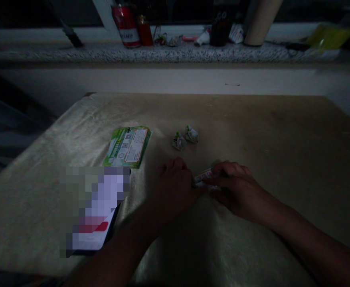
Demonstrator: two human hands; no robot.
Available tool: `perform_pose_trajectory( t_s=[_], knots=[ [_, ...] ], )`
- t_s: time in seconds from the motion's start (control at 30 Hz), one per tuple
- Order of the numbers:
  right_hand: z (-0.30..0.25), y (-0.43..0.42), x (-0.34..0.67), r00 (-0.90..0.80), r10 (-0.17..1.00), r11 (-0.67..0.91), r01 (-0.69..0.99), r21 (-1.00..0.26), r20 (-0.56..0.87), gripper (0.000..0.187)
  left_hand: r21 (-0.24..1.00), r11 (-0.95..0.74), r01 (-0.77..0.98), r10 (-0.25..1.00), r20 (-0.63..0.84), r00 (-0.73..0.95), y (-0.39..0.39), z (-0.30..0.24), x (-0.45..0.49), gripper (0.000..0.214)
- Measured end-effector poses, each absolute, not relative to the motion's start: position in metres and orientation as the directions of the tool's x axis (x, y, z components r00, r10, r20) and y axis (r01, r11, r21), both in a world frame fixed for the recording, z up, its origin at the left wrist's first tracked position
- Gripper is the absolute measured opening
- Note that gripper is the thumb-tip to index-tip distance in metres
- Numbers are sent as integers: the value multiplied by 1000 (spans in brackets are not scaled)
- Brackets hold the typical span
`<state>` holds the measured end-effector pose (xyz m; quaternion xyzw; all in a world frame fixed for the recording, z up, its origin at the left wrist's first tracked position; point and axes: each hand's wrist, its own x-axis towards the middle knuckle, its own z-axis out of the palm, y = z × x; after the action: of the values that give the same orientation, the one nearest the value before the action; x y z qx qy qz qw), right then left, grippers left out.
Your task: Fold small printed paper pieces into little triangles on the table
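Observation:
Both my hands meet near the middle of the table [282, 131] over a small folded paper strip [204, 177] with red and white print. My left hand [175, 187] pinches its left end with curled fingers. My right hand [237, 187] holds its right end and lies partly over it. Two small folded paper pieces [185, 138] sit side by side just beyond my hands. A green printed leaflet [128, 146] lies flat to the left of them.
A phone or tablet with a lit, blurred screen [93, 211] lies at the near left. The window ledge [163, 52] at the back carries a red can [126, 24], a cardboard tube [260, 22] and small clutter. The room is dim.

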<state>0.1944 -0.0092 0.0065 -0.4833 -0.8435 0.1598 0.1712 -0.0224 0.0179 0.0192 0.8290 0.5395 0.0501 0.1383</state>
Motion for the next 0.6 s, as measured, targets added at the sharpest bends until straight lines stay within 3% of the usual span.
perform_pose_trajectory(
  t_s=[0.23,0.6],
  knots=[
    [5,-9,195,-471,874,471,766,-437,115,34,356,-332,873,911,-119,395,23,25,-30,22],
    [4,-9,195,-466,876,469,764,-444,123,35,379,-277,883,911,-189,367,33,26,-48,10]
  ],
)
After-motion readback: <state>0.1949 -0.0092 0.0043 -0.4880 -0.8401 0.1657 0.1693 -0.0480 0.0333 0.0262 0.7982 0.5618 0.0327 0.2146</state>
